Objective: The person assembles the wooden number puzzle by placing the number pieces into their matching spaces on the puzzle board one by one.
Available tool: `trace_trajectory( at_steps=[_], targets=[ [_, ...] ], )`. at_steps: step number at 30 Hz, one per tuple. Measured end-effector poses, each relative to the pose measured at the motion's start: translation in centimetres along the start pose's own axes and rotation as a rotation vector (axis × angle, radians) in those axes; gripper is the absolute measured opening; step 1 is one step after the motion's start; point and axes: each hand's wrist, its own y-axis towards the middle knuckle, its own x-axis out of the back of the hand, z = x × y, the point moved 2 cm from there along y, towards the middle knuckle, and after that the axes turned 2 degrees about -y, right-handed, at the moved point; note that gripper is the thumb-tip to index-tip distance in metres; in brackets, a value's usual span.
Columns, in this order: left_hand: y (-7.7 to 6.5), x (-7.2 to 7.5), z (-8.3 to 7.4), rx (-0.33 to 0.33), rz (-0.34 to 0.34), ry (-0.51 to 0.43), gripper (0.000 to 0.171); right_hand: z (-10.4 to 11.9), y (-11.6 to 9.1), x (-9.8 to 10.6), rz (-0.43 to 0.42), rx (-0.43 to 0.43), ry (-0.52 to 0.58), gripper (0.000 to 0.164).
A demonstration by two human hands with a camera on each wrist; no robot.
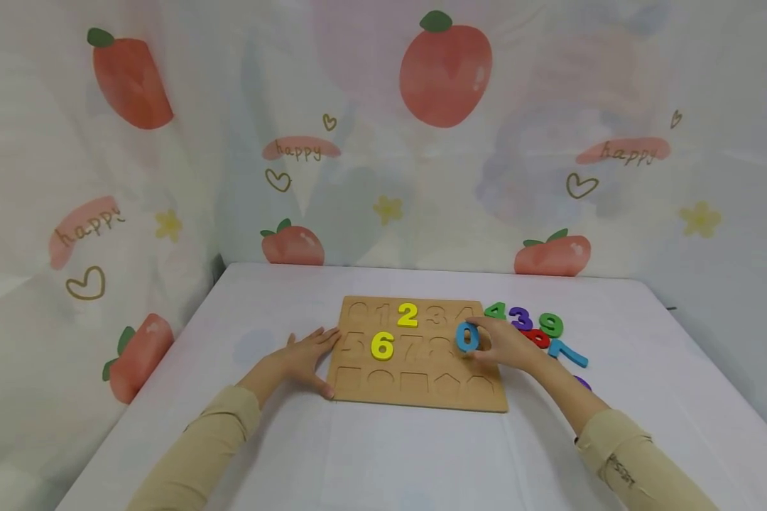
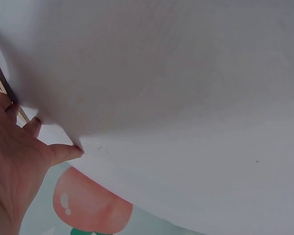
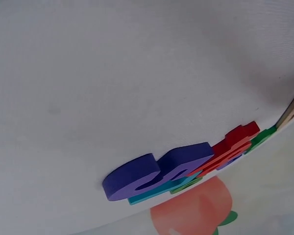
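Note:
A wooden number board (image 1: 361, 398) lies flat on the table, with recesses for digits and shapes. My left hand (image 1: 303, 360) touches its left edge with spread, mostly straight fingers; the left wrist view shows that hand (image 2: 19, 156) with the board's edge by its fingers. Over the board's right side, my right hand (image 1: 505, 344) pinches a blue numeral 0 (image 1: 460, 338) between thumb and fingers. A yellow 2 (image 1: 408, 316) sits in the top row and a yellow 6 (image 1: 377, 348) in the middle row. The right wrist view does not show the right hand.
Loose numerals lie right of the board: a green 4 (image 1: 495, 310), a purple 3 (image 1: 520, 318), a green 9 (image 1: 552, 325), a red piece (image 1: 538, 339) and a blue 7 (image 1: 572, 356). A purple numeral (image 3: 132, 181) is partly behind the right forearm in the head view.

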Motion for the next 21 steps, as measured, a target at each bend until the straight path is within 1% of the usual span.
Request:
trace_trajectory(
  at_steps=[9, 14, 16, 21],
  targets=[
    [-0.1, -0.2, 0.1, -0.015, -0.015, -0.012, 0.12, 1.2, 1.3, -0.4, 0.0, 0.007, 0.023, 0.063],
    [-0.1, -0.1, -0.2, -0.025, -0.014, -0.019, 0.12, 2.1, 2.0, -0.6, 0.013, 0.004, 0.062, 0.062],
    [-0.2, 0.0, -0.3, -0.016, -0.012, -0.027, 0.119, 2.7, 2.5, -0.7, 0.021, 0.004, 0.076, 0.062],
    [-0.2, 0.2, -0.2, 0.009, -0.001, -0.009, 0.119, 4.0, 3.8, -0.9, 0.024, 0.048, 0.075, 0.062]
  ],
)
